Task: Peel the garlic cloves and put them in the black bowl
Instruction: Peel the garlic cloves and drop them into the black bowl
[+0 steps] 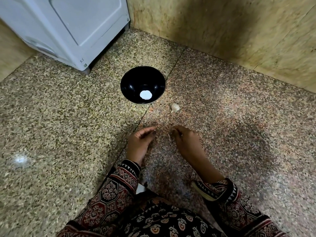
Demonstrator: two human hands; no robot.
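While garlic clove [175,107] lies just beyond curled fingers [147,131], near black bowl [130,79]: hold unclear.

Black bowl [131,82] upright, pale garlic clove [175,107] lying just beside it

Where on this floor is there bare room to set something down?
Wide bare floor left of the black bowl, in front of the white appliance; another wide patch right of the garlic clove, toward the wall. Crowded: between bowl, clove, left hand and right hand.
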